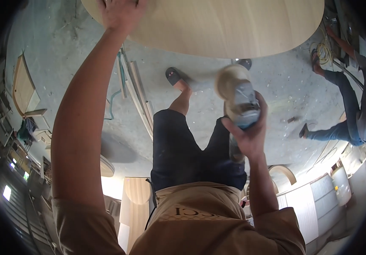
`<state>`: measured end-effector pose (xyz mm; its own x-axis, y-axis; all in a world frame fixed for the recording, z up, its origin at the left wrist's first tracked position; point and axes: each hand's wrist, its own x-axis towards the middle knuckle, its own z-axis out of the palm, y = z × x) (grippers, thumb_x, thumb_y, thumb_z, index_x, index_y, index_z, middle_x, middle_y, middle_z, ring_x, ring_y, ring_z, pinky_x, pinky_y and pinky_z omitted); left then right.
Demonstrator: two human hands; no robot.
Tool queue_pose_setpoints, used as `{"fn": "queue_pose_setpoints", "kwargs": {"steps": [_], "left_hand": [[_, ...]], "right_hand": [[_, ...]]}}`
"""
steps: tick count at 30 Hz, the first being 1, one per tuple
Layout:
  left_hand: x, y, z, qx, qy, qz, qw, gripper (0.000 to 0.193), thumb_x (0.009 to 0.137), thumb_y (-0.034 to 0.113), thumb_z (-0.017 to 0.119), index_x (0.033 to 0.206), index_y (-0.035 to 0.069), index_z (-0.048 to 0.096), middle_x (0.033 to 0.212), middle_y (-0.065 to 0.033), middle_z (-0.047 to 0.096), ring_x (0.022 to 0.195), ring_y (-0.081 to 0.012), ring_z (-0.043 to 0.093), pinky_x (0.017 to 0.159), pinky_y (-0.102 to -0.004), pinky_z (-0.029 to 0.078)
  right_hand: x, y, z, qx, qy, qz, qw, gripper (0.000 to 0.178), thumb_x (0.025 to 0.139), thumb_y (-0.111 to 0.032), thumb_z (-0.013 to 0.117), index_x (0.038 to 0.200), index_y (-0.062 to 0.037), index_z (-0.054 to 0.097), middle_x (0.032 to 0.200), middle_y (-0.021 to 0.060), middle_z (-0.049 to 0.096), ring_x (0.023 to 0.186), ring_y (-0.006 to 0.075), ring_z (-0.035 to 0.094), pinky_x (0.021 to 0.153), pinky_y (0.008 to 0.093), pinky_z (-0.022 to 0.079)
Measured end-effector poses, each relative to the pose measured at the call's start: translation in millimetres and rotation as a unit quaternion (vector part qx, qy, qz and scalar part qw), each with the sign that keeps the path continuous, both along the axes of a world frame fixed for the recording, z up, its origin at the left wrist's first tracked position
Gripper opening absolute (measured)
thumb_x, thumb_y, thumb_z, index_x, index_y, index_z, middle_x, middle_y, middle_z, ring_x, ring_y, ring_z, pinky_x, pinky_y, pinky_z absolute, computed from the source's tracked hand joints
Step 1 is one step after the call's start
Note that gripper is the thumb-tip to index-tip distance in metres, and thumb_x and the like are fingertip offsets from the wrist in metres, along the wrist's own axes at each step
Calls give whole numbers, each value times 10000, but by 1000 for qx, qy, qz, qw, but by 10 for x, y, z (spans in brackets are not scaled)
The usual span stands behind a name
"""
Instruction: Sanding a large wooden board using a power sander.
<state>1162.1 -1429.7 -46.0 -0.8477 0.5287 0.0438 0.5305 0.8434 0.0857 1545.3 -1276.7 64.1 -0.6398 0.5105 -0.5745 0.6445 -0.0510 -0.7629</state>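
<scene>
My left hand lies on the left part of a rounded pale wooden panel, its fingers apart and partly cut off by the upper edge. In my right hand is a handheld power sander, its fingers wrapped round the body. The sander has a round tan pad at its far end and a grey, worn-looking body, slightly blurred. It is held in the air in front of my legs, apart from the panel's near edge.
Long wooden strips and a green hose lie on the concrete floor at left. A curved wooden piece stands farther left. Another person is at right, near a coiled yellow hose.
</scene>
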Motion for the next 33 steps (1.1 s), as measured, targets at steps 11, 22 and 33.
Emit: {"fn": "queue_pose_setpoints", "kwargs": {"steps": [11,22,33], "left_hand": [[-230,-307,-305,25,67,-27,997,718,1005,683,461,1614,307,419,1644,-247,367,1537,-451,293,1236,-615,195],[-257,-284,-472,52,119,-58,990,693,1013,769,372,1619,434,384,1647,-225,371,1546,-399,308,1226,-590,212],[-282,-289,-511,59,123,-65,988,677,1010,755,394,1606,435,411,1623,-225,405,1513,-416,353,1214,-616,244]], "right_hand": [[-615,-634,-165,115,7,75,990,964,711,-325,938,1508,-129,432,1232,192,723,1048,451,723,866,489,607],[-206,361,-122,55,1,-53,997,968,770,-178,923,1553,-21,375,1325,161,637,1190,228,627,1022,365,517],[-208,322,-171,64,-16,3,998,948,793,-219,915,1548,-43,370,1304,199,668,1163,298,694,978,399,558]]}}
